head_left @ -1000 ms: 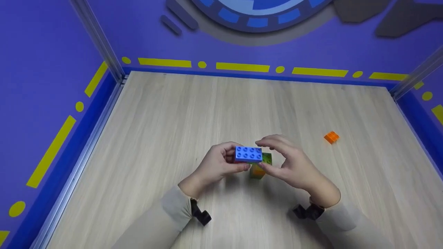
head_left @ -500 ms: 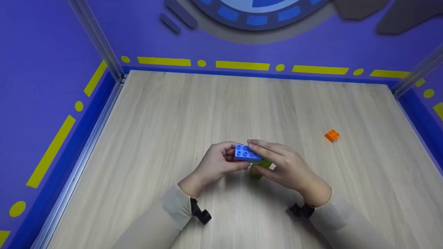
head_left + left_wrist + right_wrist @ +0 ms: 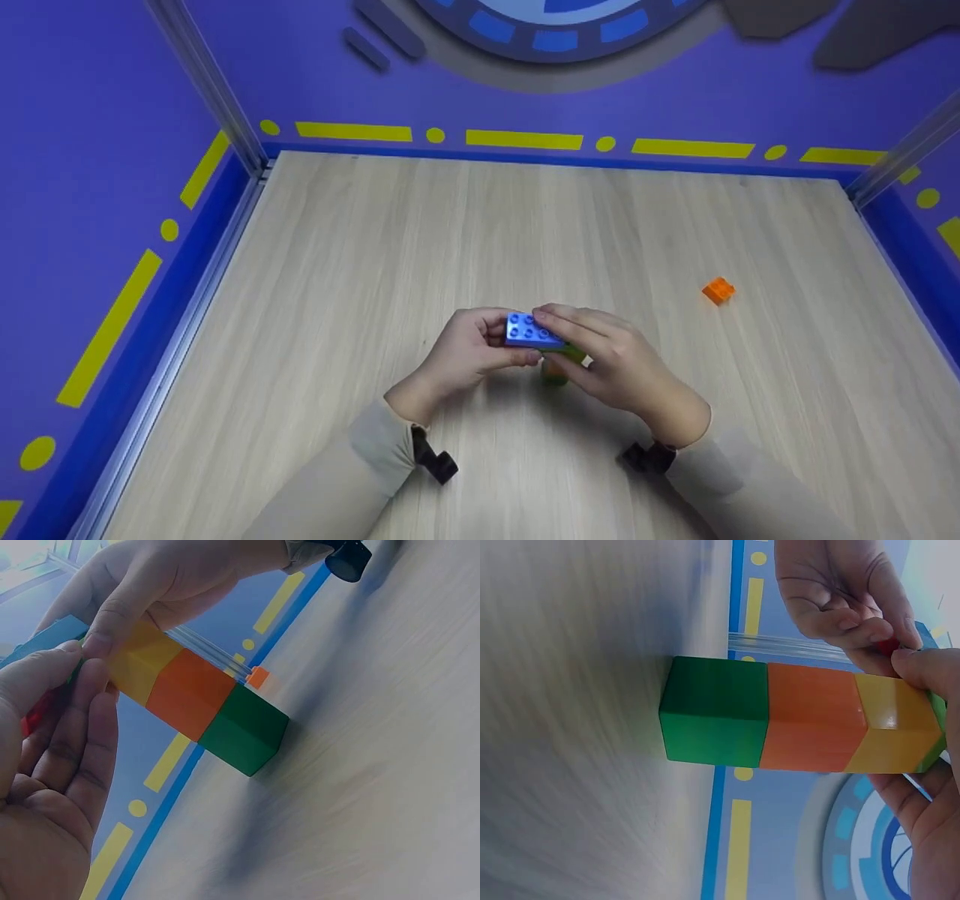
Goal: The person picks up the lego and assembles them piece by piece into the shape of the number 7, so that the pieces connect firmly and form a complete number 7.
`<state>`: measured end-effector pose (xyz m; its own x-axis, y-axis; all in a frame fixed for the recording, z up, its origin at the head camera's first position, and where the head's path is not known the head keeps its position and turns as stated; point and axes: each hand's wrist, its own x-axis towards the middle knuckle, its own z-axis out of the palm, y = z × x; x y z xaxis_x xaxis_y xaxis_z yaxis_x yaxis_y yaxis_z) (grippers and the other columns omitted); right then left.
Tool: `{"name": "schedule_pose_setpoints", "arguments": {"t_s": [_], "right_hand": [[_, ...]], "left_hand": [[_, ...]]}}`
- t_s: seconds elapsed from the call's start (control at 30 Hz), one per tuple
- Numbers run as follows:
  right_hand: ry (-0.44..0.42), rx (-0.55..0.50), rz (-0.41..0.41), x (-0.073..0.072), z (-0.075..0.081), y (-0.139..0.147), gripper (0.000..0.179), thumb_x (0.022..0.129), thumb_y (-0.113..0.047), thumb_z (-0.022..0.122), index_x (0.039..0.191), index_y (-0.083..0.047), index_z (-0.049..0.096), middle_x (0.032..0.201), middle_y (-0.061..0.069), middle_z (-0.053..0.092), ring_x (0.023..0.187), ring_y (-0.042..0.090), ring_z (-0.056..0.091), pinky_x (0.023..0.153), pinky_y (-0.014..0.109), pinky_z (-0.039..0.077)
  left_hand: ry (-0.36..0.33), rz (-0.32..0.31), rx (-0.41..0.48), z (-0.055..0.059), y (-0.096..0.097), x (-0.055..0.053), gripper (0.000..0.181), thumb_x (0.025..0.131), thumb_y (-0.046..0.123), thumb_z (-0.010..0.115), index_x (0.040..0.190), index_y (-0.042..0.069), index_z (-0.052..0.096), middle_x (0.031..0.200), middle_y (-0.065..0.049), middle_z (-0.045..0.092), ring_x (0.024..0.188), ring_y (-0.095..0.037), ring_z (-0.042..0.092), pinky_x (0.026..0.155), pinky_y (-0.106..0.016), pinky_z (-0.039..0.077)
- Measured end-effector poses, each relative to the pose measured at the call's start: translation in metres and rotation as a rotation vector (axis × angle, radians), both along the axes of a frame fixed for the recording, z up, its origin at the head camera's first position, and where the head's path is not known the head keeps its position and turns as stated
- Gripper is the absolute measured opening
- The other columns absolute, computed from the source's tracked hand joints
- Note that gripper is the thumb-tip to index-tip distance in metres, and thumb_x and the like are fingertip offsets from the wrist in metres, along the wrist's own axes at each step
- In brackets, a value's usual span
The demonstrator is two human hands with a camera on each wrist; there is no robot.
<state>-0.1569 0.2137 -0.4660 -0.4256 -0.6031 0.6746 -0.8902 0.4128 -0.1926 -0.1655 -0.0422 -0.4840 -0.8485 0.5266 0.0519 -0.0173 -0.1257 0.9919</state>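
A tower of toy building bricks stands upright between the hands: a dark green brick (image 3: 716, 712), then an orange brick (image 3: 810, 716), a yellow brick (image 3: 892, 724) and a light green one at the top. Across the top lies a studded blue brick (image 3: 521, 328), overhanging to the left, with a red brick (image 3: 37, 711) under that end. My left hand (image 3: 472, 349) grips this overhanging end, thumb on the near side. My right hand (image 3: 607, 360) grips the tower's upper end, fingers laid over the blue brick's right studs and thumb on the near side. The fingers hide much of the light green brick.
A small loose orange brick (image 3: 719, 290) lies on the wooden table (image 3: 375, 247) to the right, beyond the right hand. Blue panels with yellow markings (image 3: 525, 139) wall the table at the back and sides. A metal rail (image 3: 202, 292) runs along the left edge.
The right hand has come in from the tower's right, lowered its fingers onto the blue brick and closed its thumb against the near side. The left hand has kept its hold.
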Motion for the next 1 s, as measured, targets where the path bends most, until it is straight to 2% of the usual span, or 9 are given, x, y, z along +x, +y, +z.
{"name": "schedule_pose_setpoints", "arguments": {"t_s": [0.23, 0.5, 0.7, 0.83, 1.0], "right_hand": [[0.053, 0.011, 0.019, -0.002, -0.001, -0.001, 0.052, 0.103, -0.018, 0.086, 0.151, -0.006, 0.071, 0.137, 0.014, 0.080, 0.114, 0.030, 0.082, 0.097, 0.042, 0.068], [0.089, 0.017, 0.007, -0.002, -0.003, -0.002, 0.043, 0.113, -0.028, 0.072, 0.149, -0.005, 0.072, 0.133, 0.014, 0.081, 0.109, 0.029, 0.082, 0.091, 0.043, 0.069], [0.103, 0.013, 0.007, -0.003, -0.003, -0.003, 0.042, 0.115, -0.029, 0.068, 0.148, -0.005, 0.073, 0.131, 0.015, 0.082, 0.108, 0.029, 0.083, 0.090, 0.044, 0.069], [0.096, -0.001, 0.023, -0.004, -0.003, -0.003, 0.040, 0.113, -0.025, 0.071, 0.148, -0.004, 0.073, 0.131, 0.015, 0.081, 0.107, 0.029, 0.083, 0.090, 0.043, 0.069], [0.086, -0.021, 0.042, -0.005, -0.004, -0.003, 0.040, 0.111, -0.021, 0.074, 0.147, -0.003, 0.073, 0.131, 0.016, 0.081, 0.105, 0.028, 0.082, 0.089, 0.041, 0.068]], "left_hand": [[0.017, 0.002, -0.011, -0.001, 0.000, -0.001, 0.044, 0.095, -0.002, 0.088, 0.136, -0.008, 0.074, 0.127, -0.025, 0.083, 0.109, -0.012, 0.083, 0.092, -0.029, 0.069], [-0.002, -0.002, 0.005, -0.002, 0.001, 0.000, 0.042, 0.096, -0.004, 0.086, 0.135, -0.012, 0.073, 0.125, -0.027, 0.083, 0.103, -0.010, 0.083, 0.087, -0.028, 0.069], [-0.078, -0.003, 0.028, 0.004, 0.000, 0.002, 0.038, 0.097, -0.003, 0.085, 0.133, -0.011, 0.074, 0.111, -0.014, 0.087, 0.088, -0.010, 0.082, 0.080, -0.026, 0.068], [-0.135, -0.018, 0.089, 0.009, -0.002, 0.003, 0.034, 0.104, 0.002, 0.077, 0.133, -0.014, 0.072, 0.104, -0.004, 0.088, 0.083, -0.010, 0.083, 0.080, -0.029, 0.070], [-0.203, -0.021, 0.114, 0.013, -0.001, 0.004, 0.033, 0.109, 0.008, 0.071, 0.134, -0.014, 0.072, 0.101, -0.002, 0.088, 0.082, -0.011, 0.085, 0.083, -0.033, 0.071]]}}
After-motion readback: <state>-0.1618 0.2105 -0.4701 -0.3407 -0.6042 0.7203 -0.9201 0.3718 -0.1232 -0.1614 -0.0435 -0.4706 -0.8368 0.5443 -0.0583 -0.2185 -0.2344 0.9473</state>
